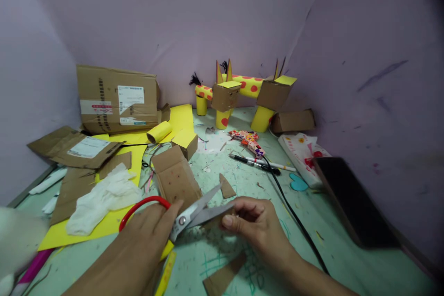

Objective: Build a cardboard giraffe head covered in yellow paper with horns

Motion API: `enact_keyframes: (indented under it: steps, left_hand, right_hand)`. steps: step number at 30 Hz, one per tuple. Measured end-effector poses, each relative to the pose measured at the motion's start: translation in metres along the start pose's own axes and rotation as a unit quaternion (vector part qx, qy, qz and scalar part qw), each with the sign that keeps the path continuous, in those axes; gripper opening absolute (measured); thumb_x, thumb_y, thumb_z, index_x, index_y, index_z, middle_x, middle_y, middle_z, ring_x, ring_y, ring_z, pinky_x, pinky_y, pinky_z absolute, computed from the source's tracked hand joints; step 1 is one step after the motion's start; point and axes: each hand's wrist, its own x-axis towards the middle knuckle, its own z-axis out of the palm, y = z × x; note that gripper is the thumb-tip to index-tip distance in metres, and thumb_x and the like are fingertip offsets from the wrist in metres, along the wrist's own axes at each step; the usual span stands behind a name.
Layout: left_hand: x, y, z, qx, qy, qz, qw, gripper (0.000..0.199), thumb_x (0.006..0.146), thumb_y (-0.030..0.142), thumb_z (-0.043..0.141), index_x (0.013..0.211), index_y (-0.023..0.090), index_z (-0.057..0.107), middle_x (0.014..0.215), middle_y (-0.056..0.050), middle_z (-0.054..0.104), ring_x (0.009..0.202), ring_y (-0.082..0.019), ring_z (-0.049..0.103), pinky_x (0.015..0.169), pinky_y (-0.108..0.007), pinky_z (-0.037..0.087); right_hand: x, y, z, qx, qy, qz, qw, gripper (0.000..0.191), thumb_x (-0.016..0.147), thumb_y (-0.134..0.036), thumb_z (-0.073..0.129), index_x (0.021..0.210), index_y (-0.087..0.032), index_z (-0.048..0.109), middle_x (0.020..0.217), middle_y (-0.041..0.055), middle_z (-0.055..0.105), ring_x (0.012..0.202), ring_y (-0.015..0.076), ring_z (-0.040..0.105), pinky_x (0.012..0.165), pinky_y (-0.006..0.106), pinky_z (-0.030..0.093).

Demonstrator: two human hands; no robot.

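Note:
My left hand (149,222) grips a pair of scissors (189,219) with red handles, its blades parted and pointing right. Between thumb and fingers, my right hand (255,222) pinches a small piece of brown cardboard (213,224), partly hidden by the lower blade and my fingers. Just beyond the blade tips lies a cut pointed cardboard scrap (226,187). Another cardboard triangle (225,276) rests on the table below my right hand. A flattened cardboard piece (176,173) lies behind the scissors.
Spotted yellow cardboard animals (227,97) stand at the back. A patterned glue gun (250,141) with a black cord lies near pens (255,163). To the right are a phone (350,199) and a white packet (301,155); to the left, a crumpled tissue (104,196) and a cardboard box (116,99).

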Motion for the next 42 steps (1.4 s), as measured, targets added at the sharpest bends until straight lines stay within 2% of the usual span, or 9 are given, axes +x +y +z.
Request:
enact_keyframes:
  steps: [5, 8, 11, 18, 23, 30, 35, 39, 42]
  left_hand:
    - [-0.001, 0.017, -0.016, 0.072, -0.103, 0.03, 0.992, 0.07, 0.061, 0.008, 0.044, 0.129, 0.022, 0.047, 0.114, -0.011, 0.064, 0.102, -0.028, 0.059, 0.087, -0.041, 0.048]
    - [0.005, 0.028, -0.021, 0.079, -0.147, 0.016, 0.986, 0.069, 0.06, 0.009, 0.045, 0.128, 0.019, 0.049, 0.112, -0.013, 0.065, 0.1, -0.029, 0.061, 0.082, -0.04, 0.05]
    - [0.009, 0.031, -0.018, 0.082, -0.184, -0.014, 0.979, 0.07, 0.058, 0.008, 0.045, 0.127, 0.017, 0.05, 0.112, -0.014, 0.065, 0.1, -0.029, 0.062, 0.081, -0.039, 0.052]
    - [0.006, 0.025, -0.011, 0.077, -0.156, -0.029, 0.984, 0.066, 0.066, 0.002, 0.039, 0.127, 0.022, 0.05, 0.117, -0.012, 0.063, 0.101, -0.026, 0.062, 0.082, -0.039, 0.051]
    - [0.006, 0.025, -0.017, 0.113, -0.142, 0.013, 0.983, 0.063, 0.069, 0.002, 0.036, 0.128, 0.019, 0.049, 0.116, -0.015, 0.063, 0.102, -0.03, 0.061, 0.084, -0.047, 0.05]
    - [0.008, 0.019, -0.014, 0.138, -0.193, 0.024, 0.971, 0.067, 0.069, -0.001, 0.03, 0.132, 0.019, 0.044, 0.12, -0.013, 0.061, 0.102, -0.027, 0.061, 0.083, -0.044, 0.051]
    - [0.008, 0.026, -0.011, 0.161, -0.169, 0.014, 0.972, 0.062, 0.071, 0.0, 0.029, 0.127, 0.018, 0.05, 0.111, -0.014, 0.065, 0.092, -0.027, 0.064, 0.077, -0.043, 0.052]
    - [0.008, 0.03, -0.015, 0.124, -0.158, 0.006, 0.98, 0.061, 0.069, 0.001, 0.032, 0.124, 0.02, 0.052, 0.099, -0.011, 0.069, 0.082, -0.025, 0.065, 0.071, -0.039, 0.052]
    - [0.014, 0.025, -0.021, 0.029, -0.152, 0.009, 0.988, 0.046, 0.075, 0.008, 0.037, 0.113, 0.025, 0.057, 0.087, -0.004, 0.07, 0.074, -0.02, 0.065, 0.067, -0.028, 0.051]
  right_hand:
    - [-0.001, -0.001, 0.001, -0.023, -0.009, -0.019, 1.0, 0.011, 0.055, -0.016, 0.075, 0.065, -0.017, 0.074, 0.06, 0.0011, 0.068, 0.054, 0.0116, 0.058, 0.053, 0.021, 0.046]
    - [-0.003, -0.001, 0.001, -0.043, -0.008, -0.043, 0.998, 0.011, 0.056, -0.014, 0.073, 0.066, -0.017, 0.075, 0.062, 0.0018, 0.069, 0.057, 0.0124, 0.059, 0.055, 0.022, 0.046]
    - [-0.003, 0.0, 0.0, -0.043, -0.006, -0.051, 0.998, 0.01, 0.057, -0.014, 0.072, 0.066, -0.017, 0.074, 0.064, 0.0025, 0.069, 0.057, 0.0131, 0.06, 0.055, 0.023, 0.047]
    - [-0.003, -0.002, 0.001, -0.023, -0.002, -0.031, 0.999, 0.009, 0.055, -0.016, 0.073, 0.064, -0.015, 0.073, 0.057, 0.0018, 0.068, 0.052, 0.012, 0.058, 0.051, 0.023, 0.046]
    - [-0.002, -0.004, 0.001, 0.005, 0.011, -0.016, 1.0, 0.014, 0.047, -0.013, 0.077, 0.06, -0.017, 0.072, 0.059, 0.001, 0.069, 0.053, 0.0132, 0.061, 0.052, 0.023, 0.048]
    - [-0.001, -0.004, -0.001, 0.005, 0.0, -0.04, 0.999, 0.011, 0.052, -0.009, 0.073, 0.06, -0.016, 0.071, 0.061, 0.001, 0.069, 0.055, 0.0121, 0.061, 0.053, 0.022, 0.049]
    - [-0.001, -0.005, -0.001, -0.008, 0.004, -0.023, 1.0, 0.008, 0.052, -0.011, 0.072, 0.057, -0.016, 0.07, 0.055, -0.0005, 0.066, 0.052, 0.0102, 0.058, 0.051, 0.02, 0.046]
    - [0.0, -0.007, -0.001, -0.018, 0.002, -0.008, 1.0, 0.004, 0.053, -0.013, 0.072, 0.055, -0.014, 0.07, 0.05, -0.0007, 0.064, 0.048, 0.0092, 0.055, 0.049, 0.02, 0.044]
    - [0.002, -0.005, -0.002, 0.004, 0.005, -0.002, 1.0, 0.008, 0.052, -0.017, 0.076, 0.056, -0.014, 0.069, 0.05, -0.0006, 0.064, 0.048, 0.0089, 0.055, 0.048, 0.019, 0.042]
